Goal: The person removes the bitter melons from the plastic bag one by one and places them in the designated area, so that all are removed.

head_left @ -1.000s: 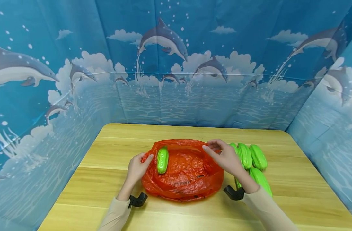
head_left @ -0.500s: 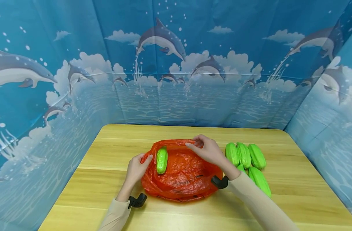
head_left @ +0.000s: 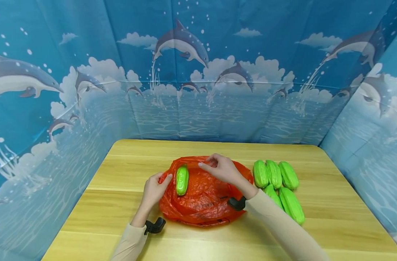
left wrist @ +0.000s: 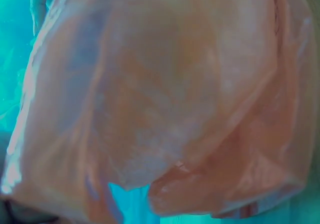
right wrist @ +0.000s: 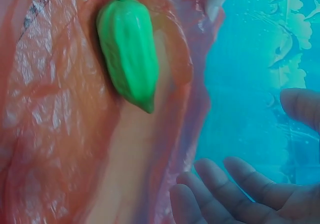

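A red plastic bag (head_left: pixel 201 204) lies on the table with its mouth spread wide. Inside, toward its left side, rests one shiny green, ridged vegetable (head_left: pixel 182 180), long and pointed at one end in the right wrist view. My left hand (head_left: pixel 155 190) pinches the bag's left rim between thumb and fingers. Over the far part of the bag's mouth hovers my right hand (head_left: pixel 222 169), holding nothing. The right wrist view shows its fingers (right wrist: pixel 215 176) apart and loosely bent beside the bag's edge. Thin red film (left wrist: pixel 160 94) fills most of the left wrist view.
Several more green vegetables (head_left: pixel 273 174) lie grouped on the table to the right of the bag. The wooden table (head_left: pixel 120 210) reaches back to a blue dolphin-print curtain (head_left: pixel 192 116). A black wrist mount (head_left: pixel 155 226) sits on each wrist.
My right hand has moved left from the bag's right rim to above its far middle, uncovering the grouped green vegetables. The left hand has kept its hold on the bag.
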